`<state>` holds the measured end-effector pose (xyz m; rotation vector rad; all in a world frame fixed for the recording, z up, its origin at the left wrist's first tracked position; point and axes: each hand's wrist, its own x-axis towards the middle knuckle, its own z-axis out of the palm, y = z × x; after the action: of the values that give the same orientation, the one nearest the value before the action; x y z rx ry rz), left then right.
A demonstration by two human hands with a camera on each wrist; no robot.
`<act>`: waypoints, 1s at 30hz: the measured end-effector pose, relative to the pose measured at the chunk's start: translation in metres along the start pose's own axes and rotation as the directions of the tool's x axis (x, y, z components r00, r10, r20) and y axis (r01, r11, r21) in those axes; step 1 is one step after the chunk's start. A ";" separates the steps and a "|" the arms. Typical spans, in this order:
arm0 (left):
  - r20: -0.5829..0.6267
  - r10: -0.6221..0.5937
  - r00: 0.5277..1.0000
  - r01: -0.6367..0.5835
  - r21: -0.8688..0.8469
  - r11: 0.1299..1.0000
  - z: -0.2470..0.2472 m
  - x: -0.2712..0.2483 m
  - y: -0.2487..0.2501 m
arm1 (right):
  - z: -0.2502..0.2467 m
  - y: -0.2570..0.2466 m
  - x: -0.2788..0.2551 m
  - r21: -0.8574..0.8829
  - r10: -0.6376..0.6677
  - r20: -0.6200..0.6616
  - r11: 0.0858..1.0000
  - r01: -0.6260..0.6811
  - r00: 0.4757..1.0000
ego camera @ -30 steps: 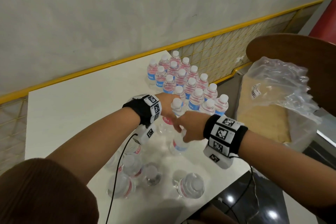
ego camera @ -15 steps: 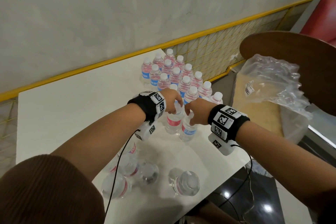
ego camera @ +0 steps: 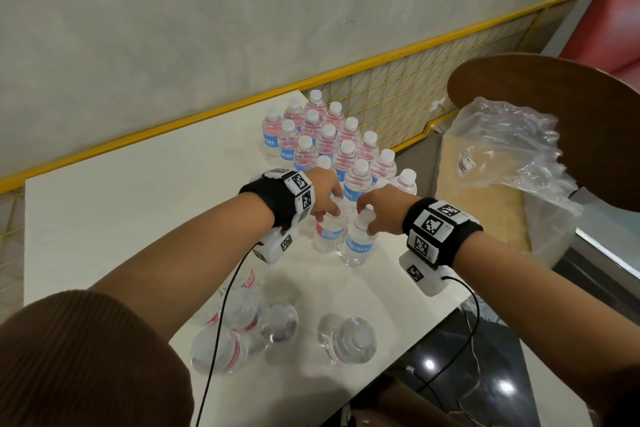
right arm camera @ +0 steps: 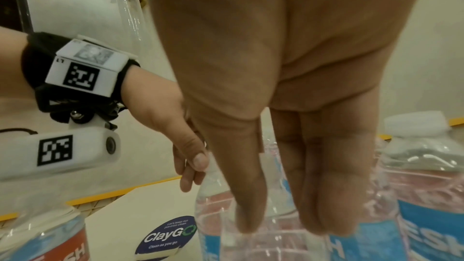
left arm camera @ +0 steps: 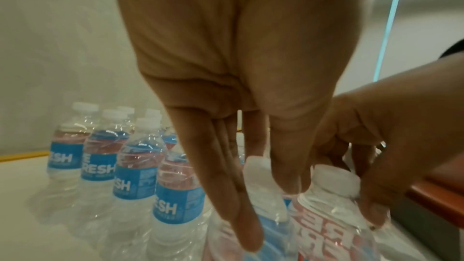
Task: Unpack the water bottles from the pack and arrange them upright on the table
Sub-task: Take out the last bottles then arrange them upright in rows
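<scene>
Two clear water bottles with blue and red labels stand side by side on the white table (ego camera: 138, 218), just in front of a group of several upright bottles (ego camera: 329, 139). My left hand (ego camera: 327, 210) grips the left bottle (ego camera: 327, 236) by its cap from above. My right hand (ego camera: 365, 217) grips the right bottle (ego camera: 358, 246) the same way. The left wrist view shows my left hand (left arm camera: 268, 213) pinching a white cap (left arm camera: 258, 166), with the right hand's bottle (left arm camera: 334, 215) beside it. In the right wrist view, my right hand (right arm camera: 283, 225) reaches down round a bottle neck.
Several more bottles (ego camera: 346, 340) sit near the table's front edge, under my left forearm. The empty plastic wrap (ego camera: 502, 156) lies on a seat to the right, by a round wooden top (ego camera: 554, 107). A ClayGo sticker (right arm camera: 168, 233) marks the table. A wall runs behind.
Both hands have carried their bottles away from the near cluster toward the upright group. The two bottles now stand on the table; in the last half second the hands barely moved.
</scene>
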<state>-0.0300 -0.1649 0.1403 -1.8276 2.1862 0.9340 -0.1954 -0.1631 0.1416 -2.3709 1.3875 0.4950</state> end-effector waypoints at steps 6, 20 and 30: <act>-0.019 0.070 0.997 -0.070 0.010 0.998 0.001 -0.002 0.001 | 0.009 0.003 -0.002 0.082 0.016 -0.090 0.997 -0.009 0.996; -0.043 0.040 0.998 -0.042 -0.036 0.998 0.003 0.007 -0.002 | 0.016 0.005 0.001 0.135 0.016 -0.153 0.991 0.005 0.988; -0.052 0.038 0.998 -0.035 0.058 0.998 0.004 0.009 0.003 | 0.021 0.005 0.010 0.201 0.090 -0.183 0.978 -0.053 0.979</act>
<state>-0.0359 -0.1703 0.1333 -1.8129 2.2607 0.8300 -0.1980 -0.1632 0.1181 -2.2626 1.5325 0.1430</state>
